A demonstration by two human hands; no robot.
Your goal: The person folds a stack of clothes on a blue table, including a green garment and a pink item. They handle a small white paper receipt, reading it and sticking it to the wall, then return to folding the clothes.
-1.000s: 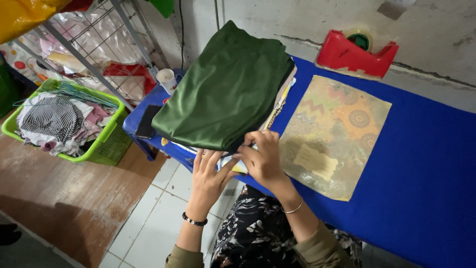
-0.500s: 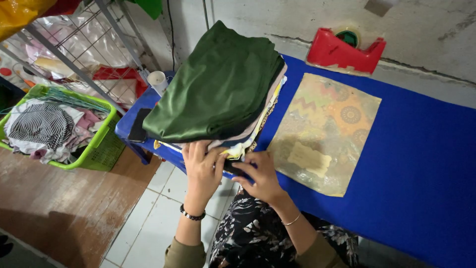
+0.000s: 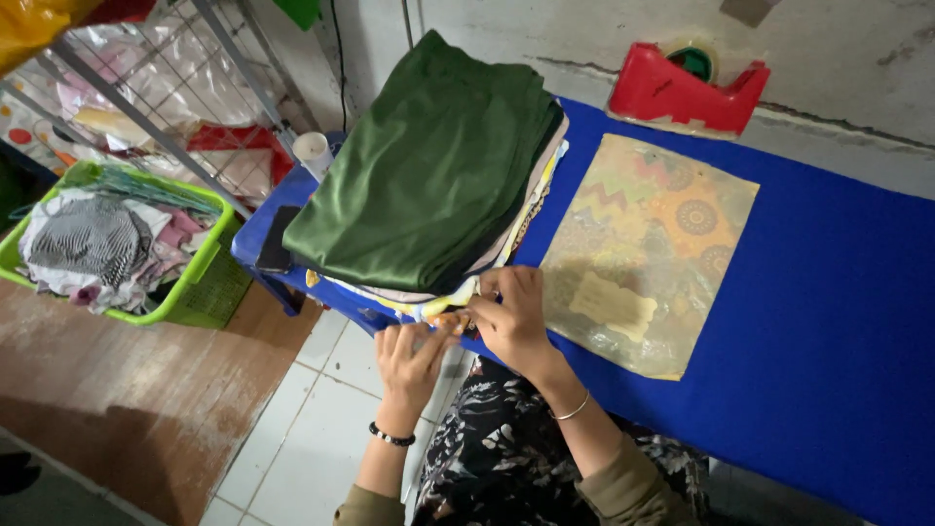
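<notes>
Green fabric on top, a thick folded stack of cloth (image 3: pixel 429 175) sitting on the near-left end of the blue-covered table (image 3: pixel 828 321), and both hands are working its front edge right now. Left hand (image 3: pixel 411 358), black band at the wrist, comes up from below with fingers curled round the lower layers, pinching a yellow-and-white patterned edge (image 3: pixel 438 310) that pokes out under the green. Right hand (image 3: pixel 514 321), thin bracelet on the wrist, is just beside it, fingers bent and closed on the same bottom layers, the two hands touching at the fingertips. Just right of the stack, flat on the blue cover, lies a clear plastic packet holding yellow patterned cloth with a pale label (image 3: pixel 648 248), its near corner beside the right hand. At the back by the wall, a red tape dispenser (image 3: pixel 687 93). A white roll (image 3: pixel 314 151) stands near the stack's far-left corner and a dark flat phone-like slab (image 3: pixel 278 242) lies at its left edge. Down on the floor, well to the left, a lime-green plastic basket (image 3: pixel 200 287) heaped with mixed clothes, a wire rack (image 3: pixel 166 107) behind it.
</notes>
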